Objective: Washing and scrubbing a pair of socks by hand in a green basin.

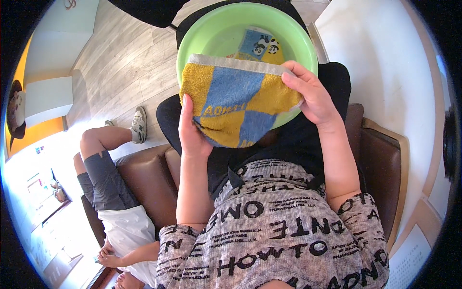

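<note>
A yellow and blue checked terry towel [234, 86] with a pale grey hem is held up between my hands, over the near part of a light green plastic basin [187, 39]. My left hand [191, 130] grips its left side, with the thumb on the front and the fingers hidden behind. At its upper right corner, my right hand [310, 90] pinches the hem between thumb and fingers. Inside the basin lies another cloth [254, 41], blue and yellow with panda pictures, partly hidden by the held towel.
The basin rests on a black seat or stool [182, 27] before my knees. A person [126, 224] in a white top and grey shorts sits to the left on a brown sofa [151, 180]. A white wall [375, 72] stands at the right, and wood-look floor [130, 65] shows at the left.
</note>
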Motion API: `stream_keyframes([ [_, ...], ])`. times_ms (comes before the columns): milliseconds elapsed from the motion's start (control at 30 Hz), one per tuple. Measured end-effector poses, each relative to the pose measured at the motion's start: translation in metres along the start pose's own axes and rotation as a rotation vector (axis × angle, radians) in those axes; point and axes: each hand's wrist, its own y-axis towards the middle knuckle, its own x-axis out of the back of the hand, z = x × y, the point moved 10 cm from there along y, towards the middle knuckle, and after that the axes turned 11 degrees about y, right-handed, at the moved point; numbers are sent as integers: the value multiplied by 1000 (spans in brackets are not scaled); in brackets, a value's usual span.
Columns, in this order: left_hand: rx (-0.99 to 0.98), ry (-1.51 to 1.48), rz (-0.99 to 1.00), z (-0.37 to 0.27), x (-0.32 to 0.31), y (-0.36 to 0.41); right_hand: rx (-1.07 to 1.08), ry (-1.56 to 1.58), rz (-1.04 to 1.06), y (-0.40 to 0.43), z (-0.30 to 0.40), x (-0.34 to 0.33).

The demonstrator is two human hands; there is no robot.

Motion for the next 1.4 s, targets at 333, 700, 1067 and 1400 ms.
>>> stream_keyframes([
  [333, -25, -77, 33, 3, -8, 1, 65, 464, 291, -5, -7, -30],
  [700, -94, -10, 165, -11, -2, -6, -26, 236, -130, -1, -14, 11],
  [1067, -402, 229, 272, -65, -25, -25, 22, 184, -98, -11, 18, -25],
  [1400, -85, 641, 250, -11, -65, -24, 252, -279, 34, -4, 33, -64],
])
